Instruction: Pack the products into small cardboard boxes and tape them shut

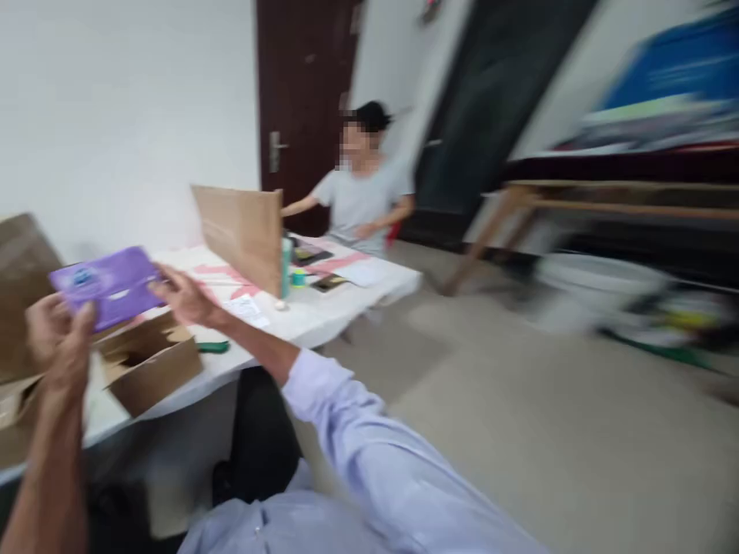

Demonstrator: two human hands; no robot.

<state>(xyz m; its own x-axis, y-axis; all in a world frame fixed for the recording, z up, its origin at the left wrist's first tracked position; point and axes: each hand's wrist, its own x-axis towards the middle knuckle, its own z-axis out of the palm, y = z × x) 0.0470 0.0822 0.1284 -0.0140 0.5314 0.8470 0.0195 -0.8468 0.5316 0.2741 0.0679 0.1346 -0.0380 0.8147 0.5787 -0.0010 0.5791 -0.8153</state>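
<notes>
A flat purple packet is held up between my two hands, above the left part of the table. My left hand grips its left end, with the thumb on the near face. At the other end, the fingers of my right hand pinch the edge. Below the packet stands an open cardboard box, its inside mostly in shadow. A green-handled tool lies just right of this box; its kind is unclear. The picture is blurred, so print on the packet cannot be read.
An upright cardboard panel divides the white-covered table. Behind it sits a person in a grey shirt. More cardboard boxes stand at far left. A wooden bench and a white tub are at right.
</notes>
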